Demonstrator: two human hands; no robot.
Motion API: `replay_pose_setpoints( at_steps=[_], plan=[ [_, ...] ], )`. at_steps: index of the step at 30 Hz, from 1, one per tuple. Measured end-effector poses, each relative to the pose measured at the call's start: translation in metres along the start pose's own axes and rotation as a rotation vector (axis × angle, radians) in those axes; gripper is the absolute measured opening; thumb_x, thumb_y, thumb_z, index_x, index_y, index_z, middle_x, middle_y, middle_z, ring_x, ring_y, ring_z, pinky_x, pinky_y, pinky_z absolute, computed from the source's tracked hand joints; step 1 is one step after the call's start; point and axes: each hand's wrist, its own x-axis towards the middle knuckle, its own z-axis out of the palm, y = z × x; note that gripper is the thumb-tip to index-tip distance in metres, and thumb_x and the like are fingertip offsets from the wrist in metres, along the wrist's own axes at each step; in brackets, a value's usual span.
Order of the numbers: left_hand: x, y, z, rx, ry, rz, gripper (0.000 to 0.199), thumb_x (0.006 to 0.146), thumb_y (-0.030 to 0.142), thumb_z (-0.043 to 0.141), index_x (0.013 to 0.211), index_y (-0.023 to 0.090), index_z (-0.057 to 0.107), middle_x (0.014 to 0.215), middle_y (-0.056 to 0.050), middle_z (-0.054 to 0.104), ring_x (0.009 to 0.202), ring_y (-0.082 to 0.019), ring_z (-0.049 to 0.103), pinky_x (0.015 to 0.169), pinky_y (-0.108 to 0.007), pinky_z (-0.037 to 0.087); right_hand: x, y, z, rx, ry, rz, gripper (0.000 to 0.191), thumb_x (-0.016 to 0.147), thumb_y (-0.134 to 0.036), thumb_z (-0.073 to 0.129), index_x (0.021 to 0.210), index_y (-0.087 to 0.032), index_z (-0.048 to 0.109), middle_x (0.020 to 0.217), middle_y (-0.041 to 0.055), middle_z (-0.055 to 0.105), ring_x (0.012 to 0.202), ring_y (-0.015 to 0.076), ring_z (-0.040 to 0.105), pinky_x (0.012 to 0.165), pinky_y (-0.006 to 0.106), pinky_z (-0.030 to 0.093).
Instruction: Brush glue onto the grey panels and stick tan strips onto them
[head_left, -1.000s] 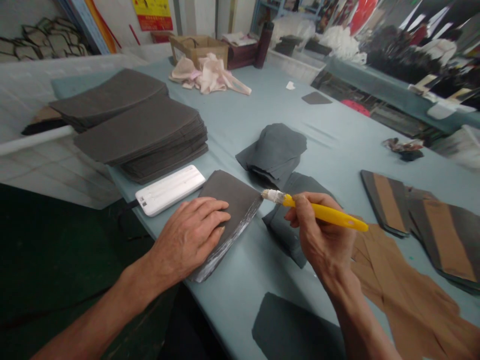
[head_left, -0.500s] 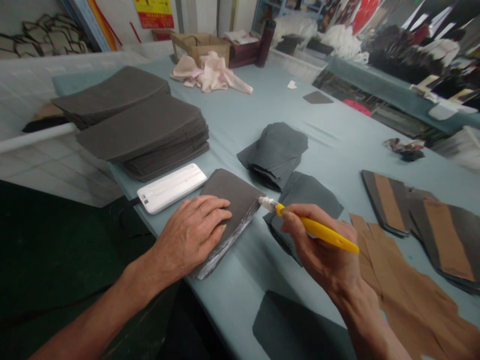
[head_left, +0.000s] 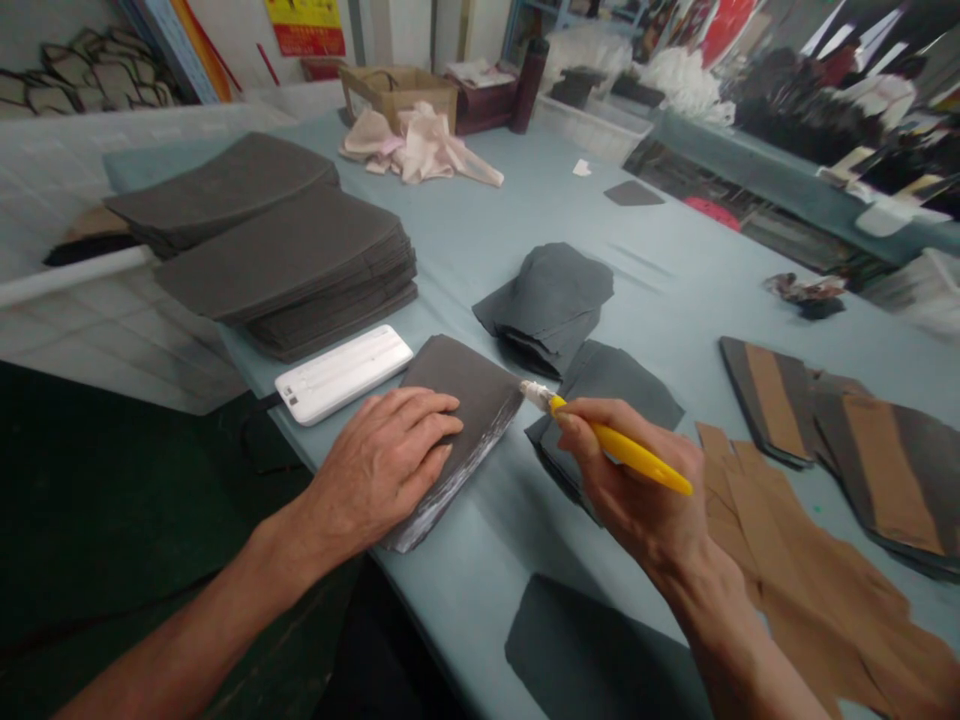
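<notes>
My left hand (head_left: 382,450) lies flat on a stack of dark grey sheets (head_left: 472,370) near the table's edge, fingers stretched out. The long side of this stack facing right is streaked white. In my right hand (head_left: 652,515) is a brush with a yellow handle (head_left: 637,458), gripped like a pen. Its whitened tip is at the far right corner of the stack; whether it touches I cannot tell. Beyond the brush lie two piles of dark pieces, a farther one (head_left: 551,295) and a nearer one (head_left: 630,380), the latter partly behind my right hand.
A white oblong device (head_left: 345,372) sits left of the stack. Larger grey stacks (head_left: 300,250) stand behind it. Brown sheets (head_left: 795,560) and dark pieces with brown strips (head_left: 772,400) lie at right. A dark sheet (head_left: 585,650) is at the near edge. Crumpled cloth (head_left: 420,145) and a box (head_left: 405,95) are farther back.
The brush and my right hand have shifted slightly up and left, the handle now turned a little. My left hand stays on the stack.
</notes>
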Motion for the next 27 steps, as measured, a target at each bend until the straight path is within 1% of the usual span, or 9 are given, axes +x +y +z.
replay_pose_setpoints(
  at_steps=[4, 6, 8, 12, 14, 17, 20, 23, 27],
  plan=[
    [0.0, 0.0, -0.001, -0.02, -0.002, 0.0, 0.026, 0.107, 0.024, 0.046, 0.12, 0.019, 0.069, 0.135, -0.011, 0.072, 0.127, -0.03, 0.064, 0.102, -0.05, 0.05, -0.003, -0.006, 0.002, 0.076, -0.096, -0.098, 0.011, 0.102, -0.022, 0.062, 0.095, -0.023, 0.07, 0.076, -0.0008, 0.077, 0.06, 0.0127, 0.071, 0.058, 0.022, 0.051],
    [0.0, 0.0, -0.001, -0.031, -0.009, -0.008, 0.026, 0.106, 0.024, 0.047, 0.12, 0.02, 0.07, 0.135, -0.011, 0.072, 0.127, -0.03, 0.064, 0.103, -0.05, 0.051, -0.007, -0.011, -0.001, 0.11, -0.131, -0.103, 0.012, 0.102, -0.021, 0.061, 0.094, -0.024, 0.07, 0.075, -0.001, 0.076, 0.059, 0.0125, 0.071, 0.059, 0.022, 0.052],
    [0.0, 0.0, -0.001, -0.033, -0.01, -0.017, 0.026, 0.106, 0.025, 0.048, 0.119, 0.021, 0.07, 0.136, -0.01, 0.072, 0.127, -0.03, 0.064, 0.104, -0.05, 0.051, -0.007, -0.012, -0.004, 0.097, -0.119, -0.071, 0.014, 0.103, -0.023, 0.061, 0.094, -0.024, 0.071, 0.075, -0.0009, 0.077, 0.057, 0.0127, 0.07, 0.06, 0.022, 0.053],
    [0.0, -0.001, 0.0, -0.017, 0.002, 0.004, 0.027, 0.107, 0.025, 0.047, 0.119, 0.019, 0.07, 0.134, -0.012, 0.072, 0.126, -0.031, 0.065, 0.102, -0.051, 0.051, 0.002, -0.002, -0.002, -0.008, -0.015, -0.013, 0.014, 0.103, -0.028, 0.062, 0.094, -0.024, 0.072, 0.075, -0.0009, 0.077, 0.058, 0.0132, 0.07, 0.06, 0.023, 0.053],
    [0.0, -0.001, 0.0, -0.013, 0.0, 0.011, 0.027, 0.107, 0.024, 0.046, 0.119, 0.019, 0.069, 0.134, -0.012, 0.073, 0.126, -0.031, 0.065, 0.102, -0.051, 0.051, 0.003, -0.002, 0.002, -0.017, -0.022, -0.046, 0.014, 0.103, -0.027, 0.062, 0.094, -0.024, 0.071, 0.074, -0.001, 0.077, 0.057, 0.0129, 0.069, 0.058, 0.023, 0.051],
    [0.0, 0.0, 0.0, -0.026, -0.001, 0.004, 0.026, 0.106, 0.024, 0.047, 0.119, 0.02, 0.069, 0.134, -0.011, 0.072, 0.126, -0.03, 0.064, 0.103, -0.049, 0.051, -0.005, -0.017, 0.004, 0.043, -0.122, -0.146, 0.015, 0.105, -0.023, 0.059, 0.094, -0.022, 0.069, 0.073, -0.0003, 0.075, 0.056, 0.0122, 0.068, 0.058, 0.022, 0.05],
    [0.001, 0.001, -0.001, -0.042, 0.0, -0.014, 0.025, 0.106, 0.025, 0.048, 0.119, 0.021, 0.069, 0.135, -0.01, 0.072, 0.127, -0.03, 0.064, 0.104, -0.05, 0.05, -0.016, -0.034, -0.003, 0.119, -0.184, -0.154, 0.017, 0.106, -0.021, 0.057, 0.093, -0.022, 0.068, 0.069, -0.0018, 0.072, 0.055, 0.011, 0.066, 0.058, 0.022, 0.051],
    [0.001, 0.0, -0.001, -0.046, -0.002, -0.013, 0.025, 0.106, 0.026, 0.049, 0.119, 0.021, 0.07, 0.135, -0.01, 0.072, 0.127, -0.029, 0.064, 0.106, -0.05, 0.05, -0.014, -0.032, -0.01, 0.11, -0.121, -0.081, 0.014, 0.105, -0.024, 0.06, 0.094, -0.023, 0.069, 0.074, -0.0015, 0.075, 0.057, 0.0113, 0.068, 0.058, 0.022, 0.051],
    [0.001, -0.001, -0.001, -0.032, -0.004, 0.001, 0.025, 0.106, 0.025, 0.048, 0.119, 0.021, 0.069, 0.135, -0.01, 0.072, 0.127, -0.029, 0.064, 0.104, -0.049, 0.05, 0.0, -0.009, -0.005, 0.031, -0.016, 0.034, 0.013, 0.103, -0.031, 0.064, 0.094, -0.024, 0.071, 0.07, -0.0026, 0.074, 0.053, 0.0121, 0.067, 0.054, 0.022, 0.048]
  ],
)
